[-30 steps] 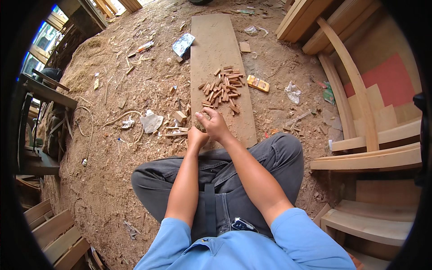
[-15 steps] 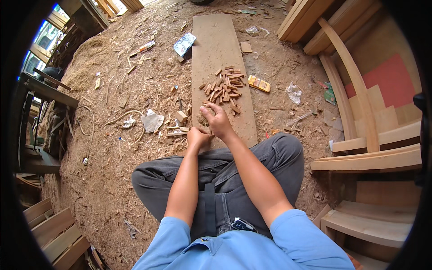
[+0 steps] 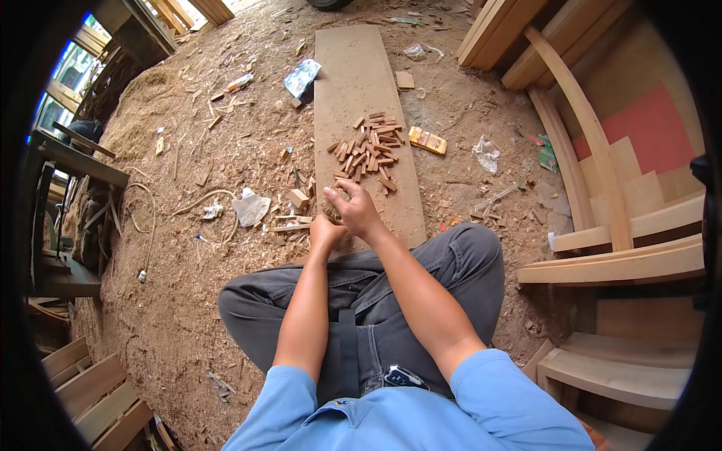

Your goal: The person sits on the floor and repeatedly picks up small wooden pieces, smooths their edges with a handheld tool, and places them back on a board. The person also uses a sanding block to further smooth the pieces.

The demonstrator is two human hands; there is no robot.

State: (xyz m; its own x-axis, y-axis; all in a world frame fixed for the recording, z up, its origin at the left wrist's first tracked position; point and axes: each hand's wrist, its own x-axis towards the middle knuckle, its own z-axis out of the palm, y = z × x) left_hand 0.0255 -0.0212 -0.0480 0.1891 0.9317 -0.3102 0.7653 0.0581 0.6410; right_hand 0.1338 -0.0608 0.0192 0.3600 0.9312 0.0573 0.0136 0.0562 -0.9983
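My right hand (image 3: 353,203) is curled, thumb raised, round a brownish thing whose kind I cannot make out. My left hand (image 3: 325,234) sits just below and left of it, fingers bent together around something mostly hidden. Both are over the near part of a long tan board (image 3: 353,68) lying on the ground. Just beyond them, on that board, is a loose heap of small reddish-brown wooden pieces (image 3: 368,150). My crossed legs in dark trousers are behind the hands.
Wood shavings and litter cover the ground. A yellow packet (image 3: 429,140), a blue-and-white packet (image 3: 301,77) and offcuts (image 3: 298,198) lie beside the board. Curved wooden furniture parts (image 3: 609,267) stand at the right, a dark metal frame (image 3: 83,158) and slatted wood (image 3: 90,391) at the left.
My right hand shifted slightly right half a second ago and is back left now, still curled. My left hand stays low beside it. The pile looks unchanged; the view shifted slightly.
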